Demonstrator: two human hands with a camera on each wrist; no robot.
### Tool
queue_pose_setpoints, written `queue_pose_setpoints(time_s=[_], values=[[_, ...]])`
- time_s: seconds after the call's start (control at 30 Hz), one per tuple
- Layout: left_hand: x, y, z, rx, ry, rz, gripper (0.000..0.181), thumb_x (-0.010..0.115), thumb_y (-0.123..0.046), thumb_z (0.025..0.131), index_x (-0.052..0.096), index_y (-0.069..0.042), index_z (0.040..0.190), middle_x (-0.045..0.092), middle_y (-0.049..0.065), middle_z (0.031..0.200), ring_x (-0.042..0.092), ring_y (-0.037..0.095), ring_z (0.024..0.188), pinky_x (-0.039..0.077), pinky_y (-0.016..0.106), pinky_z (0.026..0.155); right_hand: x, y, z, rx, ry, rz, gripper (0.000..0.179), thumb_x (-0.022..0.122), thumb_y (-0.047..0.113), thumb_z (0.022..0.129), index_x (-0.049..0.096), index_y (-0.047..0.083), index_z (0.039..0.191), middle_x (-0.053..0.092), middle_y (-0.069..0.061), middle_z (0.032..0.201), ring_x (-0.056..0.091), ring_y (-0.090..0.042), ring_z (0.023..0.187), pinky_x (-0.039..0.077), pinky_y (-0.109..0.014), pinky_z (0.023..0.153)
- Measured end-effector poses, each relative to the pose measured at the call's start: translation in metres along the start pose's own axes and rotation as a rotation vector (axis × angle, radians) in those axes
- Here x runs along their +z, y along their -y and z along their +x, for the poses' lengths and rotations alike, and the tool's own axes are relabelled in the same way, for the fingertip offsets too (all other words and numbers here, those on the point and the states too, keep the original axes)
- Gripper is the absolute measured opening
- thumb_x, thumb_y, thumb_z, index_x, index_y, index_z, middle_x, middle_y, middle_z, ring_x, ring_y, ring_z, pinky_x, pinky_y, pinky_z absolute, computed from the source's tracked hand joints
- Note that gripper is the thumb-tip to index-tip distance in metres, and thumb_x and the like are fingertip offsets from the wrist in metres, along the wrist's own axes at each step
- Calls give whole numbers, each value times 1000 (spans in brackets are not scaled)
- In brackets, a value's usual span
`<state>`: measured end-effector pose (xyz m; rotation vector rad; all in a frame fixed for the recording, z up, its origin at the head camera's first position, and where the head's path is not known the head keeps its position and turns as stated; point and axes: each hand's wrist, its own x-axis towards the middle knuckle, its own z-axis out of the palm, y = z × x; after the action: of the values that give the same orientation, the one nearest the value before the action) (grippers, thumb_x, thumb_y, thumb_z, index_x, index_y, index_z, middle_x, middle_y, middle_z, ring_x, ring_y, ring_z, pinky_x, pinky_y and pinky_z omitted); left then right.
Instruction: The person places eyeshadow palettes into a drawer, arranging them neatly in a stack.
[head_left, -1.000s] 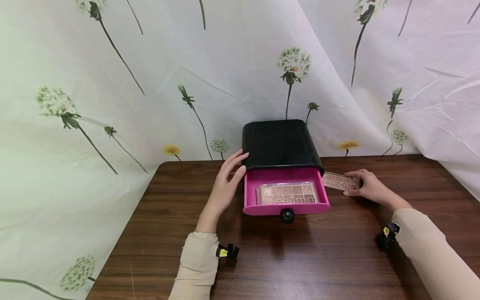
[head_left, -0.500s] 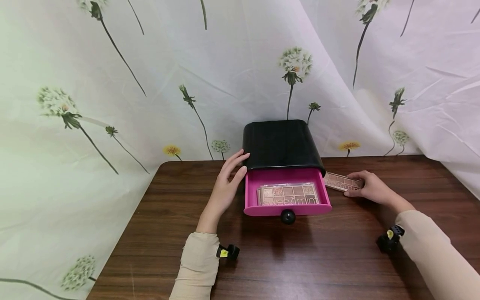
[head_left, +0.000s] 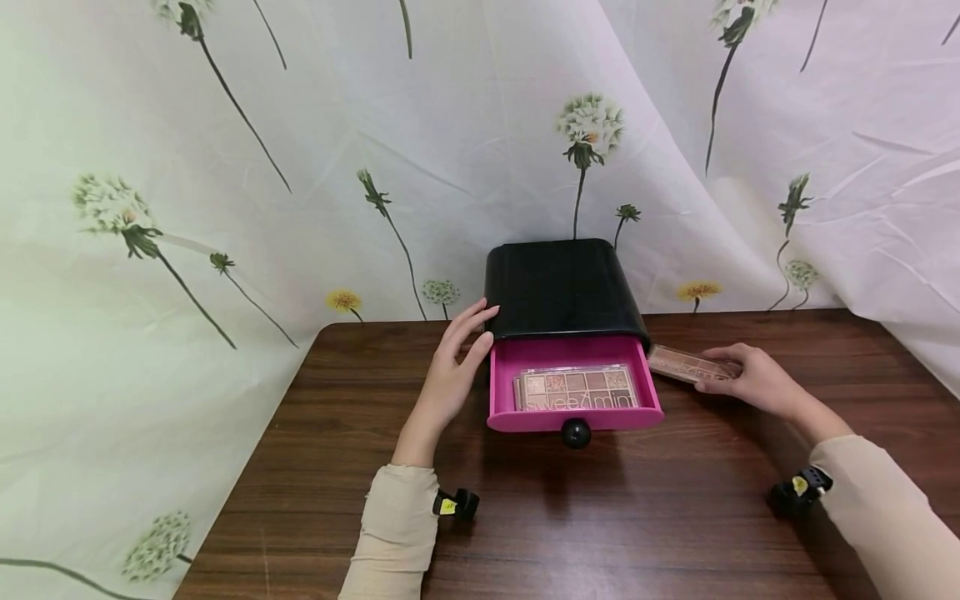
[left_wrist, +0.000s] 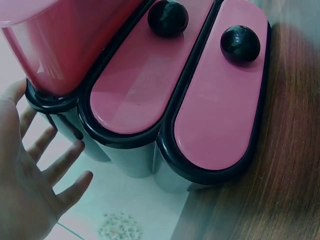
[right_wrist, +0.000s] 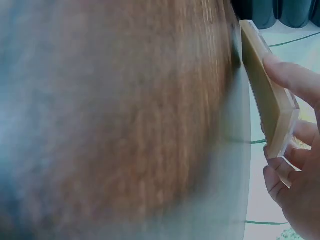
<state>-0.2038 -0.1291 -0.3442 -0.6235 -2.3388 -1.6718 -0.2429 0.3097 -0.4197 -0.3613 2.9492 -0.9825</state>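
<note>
A black drawer cabinet stands at the back of the table, its pink top drawer pulled out. Inside lies a small stack of eyeshadow palettes with clear lids. My left hand rests its fingertips at the cabinet's left side, fingers spread and fairly straight. To the right of the cabinet, my right hand pinches another eyeshadow palette by its right end, thumb on the near side. In the right wrist view that palette shows its plain underside, tilted; the left end sits close to the cabinet.
Two lower pink drawers, a middle one and a bottom one, are closed, each with a round black knob. A brown wooden table carries everything. Behind hangs a white cloth printed with dandelions.
My right hand has shifted slightly right, and the palette it pinches has moved right and tilted. The left hand and the drawer have stayed put.
</note>
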Motion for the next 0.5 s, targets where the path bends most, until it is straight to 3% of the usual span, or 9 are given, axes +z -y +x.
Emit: queue_pose_setpoints(time_s=[0.1, 0.23, 0.5], values=[[0, -1, 0, 0, 1, 1, 41, 48, -16, 104, 52, -6, 144, 34, 9, 157, 40, 28, 135, 37, 48, 104, 0, 1, -6, -44, -60, -13, 64, 81, 32, 83, 60, -9, 128, 60, -28, 120, 53, -35, 101, 44, -44, 81], [0, -2, -1, -4, 0, -2, 41, 49, -17, 105, 52, -6, 143, 34, 10, 157, 38, 28, 136, 37, 49, 105, 1, 3, -15, -98, -147, -38, 61, 82, 28, 82, 62, -8, 126, 63, -19, 109, 46, -24, 87, 38, -33, 71], [0, -2, -1, -3, -5, -6, 41, 49, -17, 104, 53, -6, 143, 35, 10, 157, 36, 27, 138, 36, 50, 104, 0, 17, -34, -130, -280, -52, 49, 84, 31, 80, 71, 4, 119, 64, -7, 105, 47, -13, 84, 37, -24, 69]])
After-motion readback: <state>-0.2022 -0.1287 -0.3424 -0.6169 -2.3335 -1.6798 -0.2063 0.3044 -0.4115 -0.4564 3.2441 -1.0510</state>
